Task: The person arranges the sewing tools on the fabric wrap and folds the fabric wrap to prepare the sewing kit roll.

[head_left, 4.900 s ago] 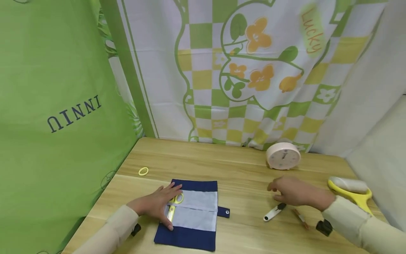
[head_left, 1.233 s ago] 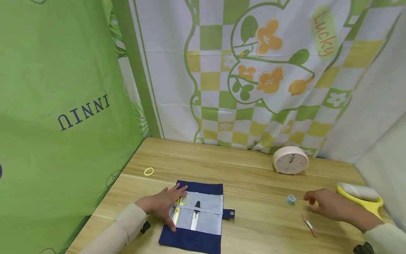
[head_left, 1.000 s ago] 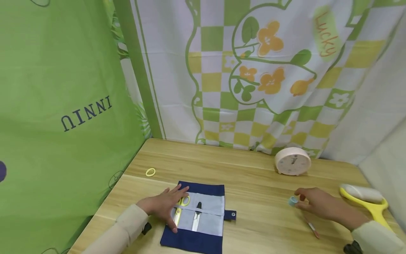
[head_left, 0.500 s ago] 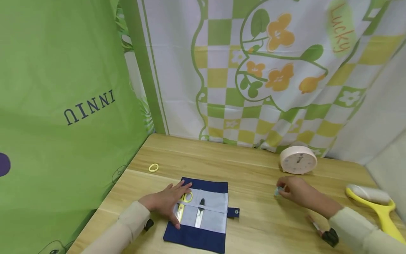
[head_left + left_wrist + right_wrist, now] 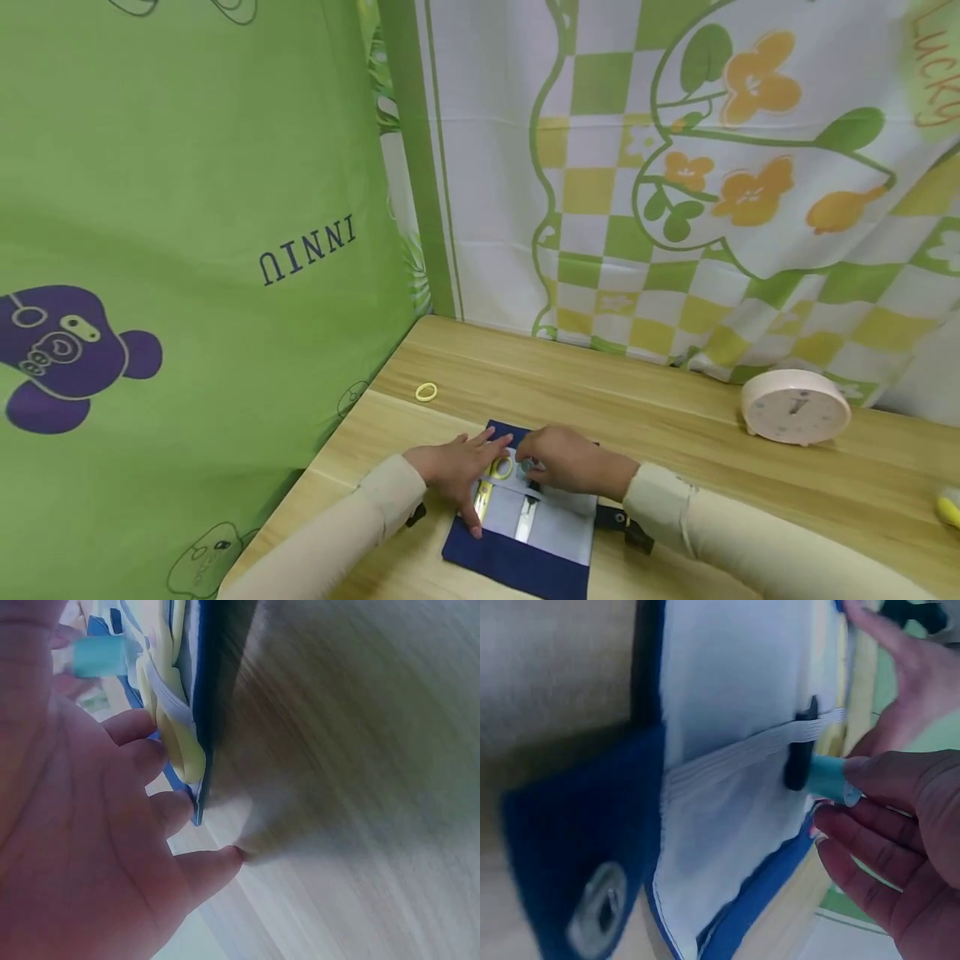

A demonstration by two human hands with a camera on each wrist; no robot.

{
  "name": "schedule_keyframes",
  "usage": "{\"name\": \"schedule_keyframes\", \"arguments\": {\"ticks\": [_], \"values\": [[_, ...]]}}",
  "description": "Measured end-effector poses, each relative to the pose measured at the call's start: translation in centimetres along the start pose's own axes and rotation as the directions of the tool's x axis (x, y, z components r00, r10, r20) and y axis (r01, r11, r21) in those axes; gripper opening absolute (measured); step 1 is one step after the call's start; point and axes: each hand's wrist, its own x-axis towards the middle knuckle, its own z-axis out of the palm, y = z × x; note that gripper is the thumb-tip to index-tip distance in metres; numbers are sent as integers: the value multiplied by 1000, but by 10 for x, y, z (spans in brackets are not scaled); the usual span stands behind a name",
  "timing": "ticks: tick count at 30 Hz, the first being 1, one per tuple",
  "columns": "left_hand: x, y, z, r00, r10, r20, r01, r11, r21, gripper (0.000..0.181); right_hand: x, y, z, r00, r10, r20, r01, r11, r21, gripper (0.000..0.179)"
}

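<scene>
A navy fabric pouch (image 5: 525, 568) lies unfolded on the wooden table, its pale grey lining facing up. Spread across its left edge, my left hand (image 5: 460, 473) rests with the fingers extended beside yellow-handled scissors (image 5: 483, 500). Over the upper lining, my right hand (image 5: 576, 463) pinches a small light blue cylinder (image 5: 826, 777) between thumb and fingers. The cylinder is close to the black end of a slim white tool (image 5: 527, 520), which sits under the elastic strip (image 5: 735, 754). Whether the cylinder touches the lining, I cannot tell.
A yellow ring (image 5: 426, 392) lies at the table's back left. Towards the back right stands a pink round clock (image 5: 797, 408). The pouch's snap tab (image 5: 611, 517) sticks out to the right. Part of a yellow object (image 5: 948, 507) shows at the right edge.
The white tool, earlier on the table, is now in the pouch. My right hand picked up the blue cylinder and brought it left over the pouch. The left hand stayed; the view turned right-to-left.
</scene>
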Motion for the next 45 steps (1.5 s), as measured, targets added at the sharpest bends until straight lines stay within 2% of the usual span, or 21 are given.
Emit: {"name": "schedule_keyframes", "arguments": {"ticks": [4, 6, 12, 17, 20, 24, 28, 31, 36, 43, 45], "values": [[2, 2, -1, 1000, -19, 16, 18, 999, 48, 138, 6, 1, 6, 1000, -28, -1, 28, 999, 45, 14], [2, 1, -1, 1000, -22, 18, 21, 998, 59, 140, 10, 0, 7, 999, -33, 6, 32, 994, 108, 14], [3, 0, 1, 1000, -1, 25, -1, 998, 60, 140, 11, 3, 11, 997, 12, 81, -34, 963, 266, 14], [6, -1, 1, 1000, -5, 25, 4, 999, 49, 140, 10, 9, 12, 996, 32, 83, -60, 931, 360, 14], [7, 0, 0, 1000, -9, 25, 7, 999, 47, 140, 8, 15, 14, 990, 84, 115, -126, 893, 433, 14], [9, 1, 1, 1000, -13, 22, 12, 999, 51, 141, 6, 26, 22, 977, 146, 157, -210, 802, 559, 13], [9, 2, 2, 1000, -4, 10, 4, 999, 43, 141, 5, 36, 27, 967, 157, 198, -251, 705, 664, 13], [9, 1, 2, 1000, 4, 4, -4, 1000, 25, 140, 7, 39, 25, 965, 131, 229, -256, 672, 695, 15], [10, 0, 1, 1000, 12, 0, -12, 1000, 3, 140, 8, 38, 20, 967, 98, 236, -237, 693, 681, 13], [9, 0, 2, 1000, 5, 3, -5, 1000, 18, 138, 2, 32, 23, 980, 118, 157, -190, 770, 609, 10], [8, -1, 2, 1000, -3, 8, 3, 1000, 22, 138, 3, 32, 22, 982, 122, 146, -186, 779, 599, 11]]}}
